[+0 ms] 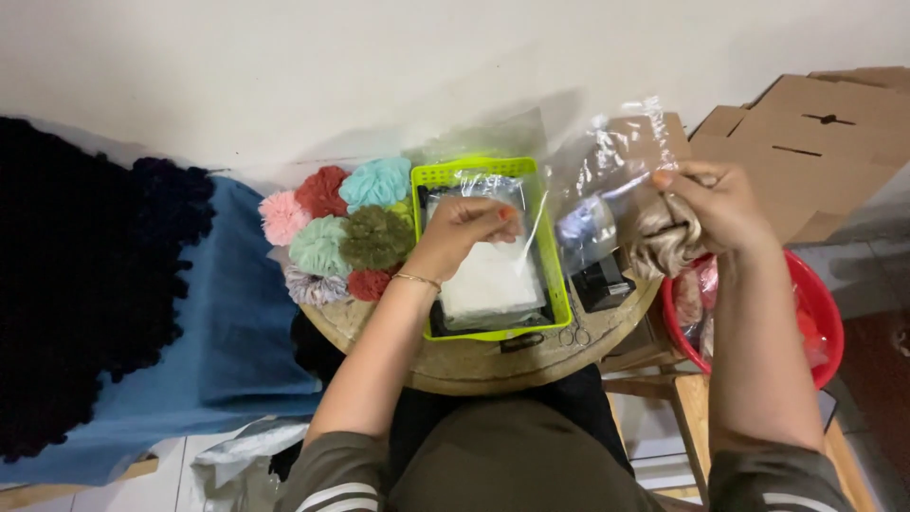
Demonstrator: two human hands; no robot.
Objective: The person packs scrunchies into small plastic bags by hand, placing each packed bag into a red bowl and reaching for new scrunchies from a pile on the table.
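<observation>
My left hand [462, 230] hovers over a lime-green plastic basket [474, 171] and pinches the top of a clear plastic bag [493, 284] lying in a stack inside it. My right hand [713, 204] is raised to the right of the basket, holding a beige fluffy yarn pom-pom [664, 242] together with the edge of another clear plastic bag [607, 161] that hangs open above the table. The basket rests on a small round wooden table [493, 365] in front of my lap.
Several yarn pom-poms [346, 228] in pink, red, teal, mint, olive and lilac lie left of the basket. A red tub [825, 313] sits to the right, cardboard boxes [815, 133] behind it. Blue and black fabric [142, 303] covers the left. Scissors [573, 334] and a dark object [602, 282] lie on the table.
</observation>
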